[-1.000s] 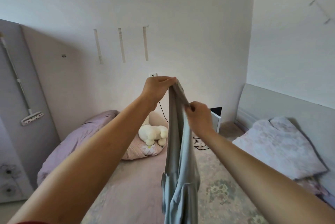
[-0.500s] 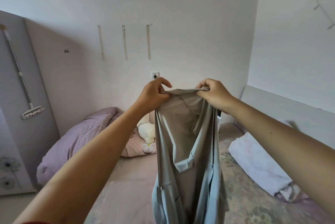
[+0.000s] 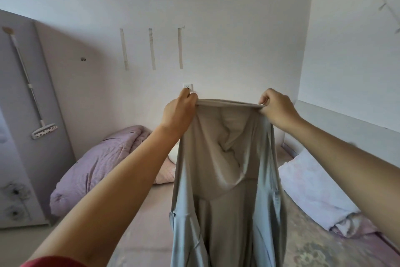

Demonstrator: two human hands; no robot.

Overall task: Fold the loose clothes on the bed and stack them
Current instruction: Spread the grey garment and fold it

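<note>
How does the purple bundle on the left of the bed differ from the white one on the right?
The purple quilt is striped lilac and bulky, heaped against the wardrobe; the white bedding is pale, flatter and folded, lying by the headboard. The quilt looks loosely bunched, the white bedding neater. Both rest on the bed, untouched by either hand.

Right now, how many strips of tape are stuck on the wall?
3. They hang upright in a row above the socket: the left strip, the middle strip and the right strip. The garment hides some wall lower down.
</note>
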